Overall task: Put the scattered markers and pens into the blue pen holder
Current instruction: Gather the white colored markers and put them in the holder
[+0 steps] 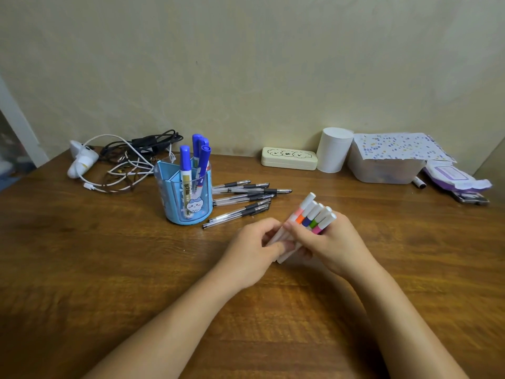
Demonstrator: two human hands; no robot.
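The blue pen holder (182,195) stands upright left of centre on the wooden table, with three blue-capped markers (197,154) standing in it. Several clear pens with black grips (243,199) lie scattered just right of the holder. A bundle of several white markers with coloured bands (310,217) is held just above the table at centre, caps pointing up and away. My right hand (332,242) wraps around the bundle's middle. My left hand (252,248) grips the bundle's lower ends from the left.
Tangled black and white cables (128,157) and a white plug lie behind the holder at left. Along the wall stand a cream case (289,158), a white cup (334,150), a covered plastic box (388,165) and a purple wipes pack (453,179).
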